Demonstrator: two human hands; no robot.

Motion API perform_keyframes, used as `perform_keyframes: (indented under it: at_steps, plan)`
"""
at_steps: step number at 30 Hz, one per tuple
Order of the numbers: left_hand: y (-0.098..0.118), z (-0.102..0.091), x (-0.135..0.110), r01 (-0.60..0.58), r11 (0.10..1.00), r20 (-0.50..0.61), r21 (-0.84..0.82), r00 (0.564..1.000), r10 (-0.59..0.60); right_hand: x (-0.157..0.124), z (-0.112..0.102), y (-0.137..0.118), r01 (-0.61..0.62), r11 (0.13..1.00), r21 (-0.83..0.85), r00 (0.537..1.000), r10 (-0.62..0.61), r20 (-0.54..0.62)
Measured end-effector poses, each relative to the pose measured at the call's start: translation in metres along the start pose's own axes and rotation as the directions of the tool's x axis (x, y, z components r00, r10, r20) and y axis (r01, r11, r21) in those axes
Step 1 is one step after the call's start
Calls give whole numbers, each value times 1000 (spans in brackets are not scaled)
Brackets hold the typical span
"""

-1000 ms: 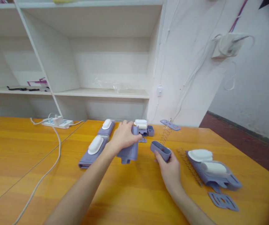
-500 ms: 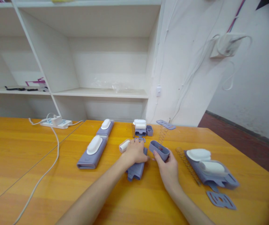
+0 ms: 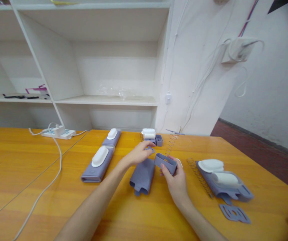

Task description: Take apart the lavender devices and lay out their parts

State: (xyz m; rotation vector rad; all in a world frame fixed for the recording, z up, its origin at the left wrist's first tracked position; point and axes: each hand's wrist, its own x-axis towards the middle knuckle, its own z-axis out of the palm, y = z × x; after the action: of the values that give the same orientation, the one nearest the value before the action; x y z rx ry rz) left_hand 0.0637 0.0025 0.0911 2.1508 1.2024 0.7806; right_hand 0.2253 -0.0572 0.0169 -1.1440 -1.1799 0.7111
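Hands: your left hand (image 3: 139, 154) is loosely parted, seemingly holding nothing; your right hand (image 3: 177, 183) holds the purple cap (image 3: 164, 164) | Purple shell (image 3: 143, 175): on the table (image 3: 123, 214), left of the cap, long axis near to far | Nearer: left hand, about its far end

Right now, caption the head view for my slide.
Right hand holds an oval purple holder, a coiled spring rising above it; left hand near a purple sleeve on the table.
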Motion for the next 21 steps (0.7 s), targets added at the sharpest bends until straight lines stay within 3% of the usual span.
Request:
perform_keyframes:
  at_steps: [3,6,8,10,14,16,19,21]
  plan:
    - [9,-8,0,19,976,106,-215,994,4,-3,2,-3,37,999,-20,999,-36,34]
    - [18,5,1,-23,952,139,-306,988,68,-5,4,-7,107,993,-49,991,-103,80]
    - [24,19,6,-25,911,85,-413,994,66,-5,4,-8,146,986,-76,987,-141,72]
    - [28,33,13,24,839,-11,-543,999,-36,-3,3,-10,147,984,-105,989,-144,36]
    - [34,50,24,33,725,-205,-688,949,-238,8,-4,-17,133,969,-210,990,-139,-16]
    - [37,54,26,5,727,-254,-687,935,-246,14,-11,-23,146,942,-302,989,-148,18]
    - [37,57,29,-2,710,-240,-704,942,-235,20,-22,-31,157,915,-371,986,-123,115]
    - [34,52,35,-28,683,-298,-730,912,-282,18,-27,-32,193,889,-415,972,-117,202]
